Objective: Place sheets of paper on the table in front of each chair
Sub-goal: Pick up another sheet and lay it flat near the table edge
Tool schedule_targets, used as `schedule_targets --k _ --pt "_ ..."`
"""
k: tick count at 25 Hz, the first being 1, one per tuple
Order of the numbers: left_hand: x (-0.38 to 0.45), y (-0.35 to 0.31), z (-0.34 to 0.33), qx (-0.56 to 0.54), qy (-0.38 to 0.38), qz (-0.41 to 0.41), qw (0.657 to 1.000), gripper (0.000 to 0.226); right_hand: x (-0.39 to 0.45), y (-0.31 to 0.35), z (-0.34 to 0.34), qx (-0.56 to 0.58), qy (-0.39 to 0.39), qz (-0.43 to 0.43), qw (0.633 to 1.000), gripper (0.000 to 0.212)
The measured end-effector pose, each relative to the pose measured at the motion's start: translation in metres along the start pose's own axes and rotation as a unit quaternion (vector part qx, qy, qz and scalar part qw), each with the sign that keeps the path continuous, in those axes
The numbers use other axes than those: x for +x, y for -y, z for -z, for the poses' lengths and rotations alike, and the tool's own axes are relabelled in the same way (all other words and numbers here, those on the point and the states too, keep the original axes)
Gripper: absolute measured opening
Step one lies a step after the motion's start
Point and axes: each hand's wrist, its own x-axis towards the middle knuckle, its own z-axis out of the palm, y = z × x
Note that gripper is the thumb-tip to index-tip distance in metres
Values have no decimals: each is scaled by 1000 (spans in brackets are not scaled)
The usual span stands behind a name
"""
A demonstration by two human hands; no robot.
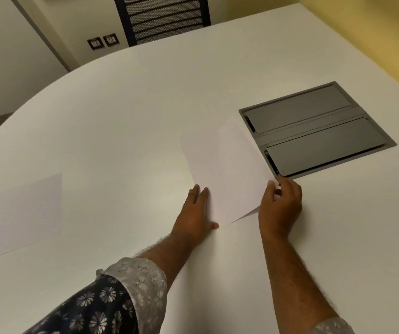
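Note:
A small stack of white paper sheets (225, 174) lies on the white table (133, 116) just left of a grey cable box. My left hand (197, 213) rests flat on the stack's near left edge, fingers together. My right hand (279, 206) pinches the near right corner of the top sheet, which lifts slightly off the one beneath. Another single white sheet (20, 215) lies flat at the table's left side. A black mesh-backed chair (164, 18) stands at the far edge of the table.
A recessed grey cable box (316, 128) with two shut flaps sits in the tabletop to the right of the stack. Wall sockets (102, 41) are on the back wall. The table's curved edge runs along the left.

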Motion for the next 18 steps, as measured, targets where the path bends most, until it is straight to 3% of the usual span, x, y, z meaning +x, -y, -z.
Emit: schedule_targets --k 2,4,7,10,12,15,18 --pt "-3 -1 10 -36 25 -19 999 118 2 2 5 68 -4 -53 996 19" --pt "-12 -7 21 -153 -17 -12 988 113 2 4 11 132 -1 -137 982 14" --pt "-31 -29 29 -361 -109 45 925 85 -3 14 31 235 7 -251 939 14" --pt "-56 -52 41 -492 -90 119 858 75 -18 32 61 276 16 -301 913 17" --pt "-74 -55 54 -544 -73 119 827 60 -35 40 83 298 24 -322 898 14" --pt "-107 -54 69 -547 -62 77 832 30 -64 46 114 306 43 -340 888 9" --pt "-145 -50 77 -525 -96 61 843 22 -97 58 149 317 45 -334 886 10"
